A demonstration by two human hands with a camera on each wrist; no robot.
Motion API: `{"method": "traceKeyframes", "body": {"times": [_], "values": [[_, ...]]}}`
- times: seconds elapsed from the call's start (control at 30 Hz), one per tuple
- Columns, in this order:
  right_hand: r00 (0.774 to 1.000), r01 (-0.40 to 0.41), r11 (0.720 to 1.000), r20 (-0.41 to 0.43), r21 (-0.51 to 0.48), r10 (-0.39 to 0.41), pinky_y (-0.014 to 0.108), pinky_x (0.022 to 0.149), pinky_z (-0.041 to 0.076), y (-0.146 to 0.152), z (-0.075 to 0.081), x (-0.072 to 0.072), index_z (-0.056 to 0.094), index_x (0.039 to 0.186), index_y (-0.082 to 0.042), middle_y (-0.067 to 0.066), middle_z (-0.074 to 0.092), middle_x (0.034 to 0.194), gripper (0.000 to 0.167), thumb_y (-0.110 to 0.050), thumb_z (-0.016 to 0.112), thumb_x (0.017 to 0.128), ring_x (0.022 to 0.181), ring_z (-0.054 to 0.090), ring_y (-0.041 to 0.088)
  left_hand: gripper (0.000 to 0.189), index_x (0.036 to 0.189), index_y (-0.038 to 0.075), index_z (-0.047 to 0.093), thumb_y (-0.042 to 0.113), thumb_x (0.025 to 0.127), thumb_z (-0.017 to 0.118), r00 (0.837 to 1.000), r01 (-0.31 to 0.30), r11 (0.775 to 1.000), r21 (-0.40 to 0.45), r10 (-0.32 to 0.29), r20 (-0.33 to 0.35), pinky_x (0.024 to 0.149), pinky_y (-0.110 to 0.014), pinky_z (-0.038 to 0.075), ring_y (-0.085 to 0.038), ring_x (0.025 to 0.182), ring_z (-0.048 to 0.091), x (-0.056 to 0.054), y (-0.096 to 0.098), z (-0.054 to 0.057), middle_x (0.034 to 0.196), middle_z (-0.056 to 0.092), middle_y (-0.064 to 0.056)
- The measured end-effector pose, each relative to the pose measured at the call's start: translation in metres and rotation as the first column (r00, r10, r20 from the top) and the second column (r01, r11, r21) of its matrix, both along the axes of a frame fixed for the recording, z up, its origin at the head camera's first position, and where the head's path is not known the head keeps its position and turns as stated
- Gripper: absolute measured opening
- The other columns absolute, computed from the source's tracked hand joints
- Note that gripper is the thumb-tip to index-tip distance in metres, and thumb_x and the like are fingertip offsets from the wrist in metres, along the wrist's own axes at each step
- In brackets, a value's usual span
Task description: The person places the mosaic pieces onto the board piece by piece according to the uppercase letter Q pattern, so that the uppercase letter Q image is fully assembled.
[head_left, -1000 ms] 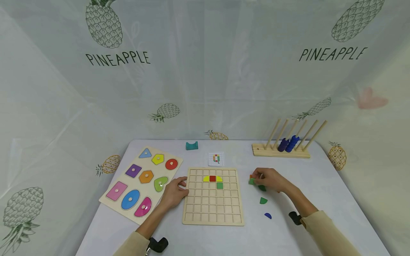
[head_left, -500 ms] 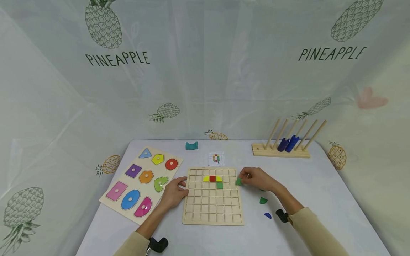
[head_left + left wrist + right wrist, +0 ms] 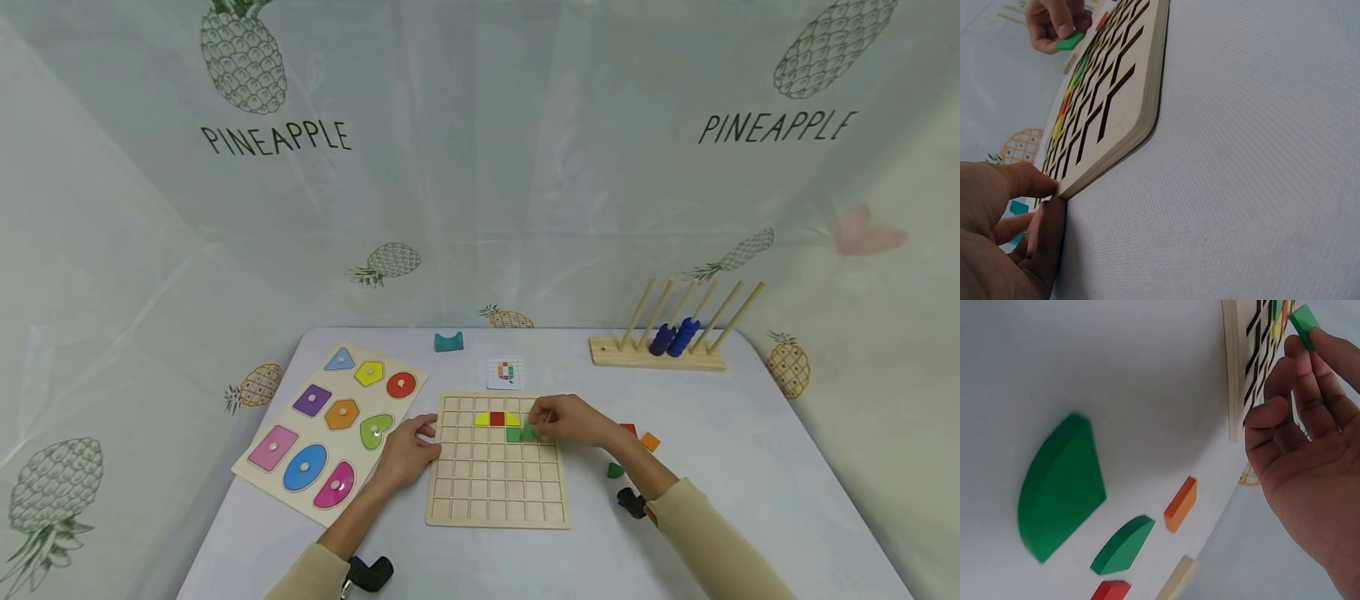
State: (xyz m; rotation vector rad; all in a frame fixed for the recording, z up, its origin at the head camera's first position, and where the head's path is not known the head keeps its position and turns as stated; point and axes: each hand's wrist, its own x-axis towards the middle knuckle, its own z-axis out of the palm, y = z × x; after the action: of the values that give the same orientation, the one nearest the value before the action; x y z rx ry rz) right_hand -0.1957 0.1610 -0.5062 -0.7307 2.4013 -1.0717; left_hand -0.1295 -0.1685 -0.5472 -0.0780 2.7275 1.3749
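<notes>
The wooden grid board (image 3: 498,483) lies flat on the table, with a red tile (image 3: 497,419) between two yellow curved tiles and a green square tile (image 3: 513,435) below. My left hand (image 3: 408,452) holds the board's left edge; in the left wrist view its fingertips meet the edge. Over the right part of the board, my right hand (image 3: 566,419) pinches another green tile (image 3: 1304,326) between thumb and fingers. That tile is raised and tilted in the left wrist view. Behind the board is a small picture card (image 3: 506,372).
Loose tiles lie right of the board: red (image 3: 628,429), orange (image 3: 650,442) and green curved ones (image 3: 1066,487). A shape puzzle board (image 3: 330,433) is at left, a teal block (image 3: 448,341) at the back. A pegged wooden stand (image 3: 660,358) with blue pieces stands back right.
My right hand has carried the green tile left from the loose pieces to over the board. Red and orange tiles there are now uncovered. The left hand has stayed put.
</notes>
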Motion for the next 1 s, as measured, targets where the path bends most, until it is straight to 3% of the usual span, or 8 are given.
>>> {"method": "traceKeyframes", "body": {"times": [0.5,1.0], "values": [[0.996,-0.092,0.996,-0.022,0.011,0.092,0.025,0.069,0.049,-0.024,-0.008,0.008,0.070,0.099,-0.013,-0.006,0.067,0.082,0.007,-0.012,0.070,0.092,0.074,0.058,0.008,0.052,0.132,0.005,0.064,0.010,0.082,0.076,1.000,0.011,1.000,0.000,-0.011,-0.024,0.069,-0.030,0.055,-0.013,0.082,0.068,0.000,0.000,0.003,0.099,0.063,-0.003],[0.996,-0.077,0.988,-0.036,0.132,0.082,0.027,0.068,0.048,-0.032,-0.008,0.014,0.070,0.095,-0.018,-0.009,0.062,0.079,0.004,-0.016,0.071,0.092,0.075,0.056,0.009,0.051,0.132,0.006,0.064,0.010,0.083,0.076,1.000,0.008,1.000,0.000,-0.008,-0.014,0.069,-0.030,0.054,-0.012,0.082,0.068,0.000,0.000,0.002,0.098,0.062,-0.001]]}}
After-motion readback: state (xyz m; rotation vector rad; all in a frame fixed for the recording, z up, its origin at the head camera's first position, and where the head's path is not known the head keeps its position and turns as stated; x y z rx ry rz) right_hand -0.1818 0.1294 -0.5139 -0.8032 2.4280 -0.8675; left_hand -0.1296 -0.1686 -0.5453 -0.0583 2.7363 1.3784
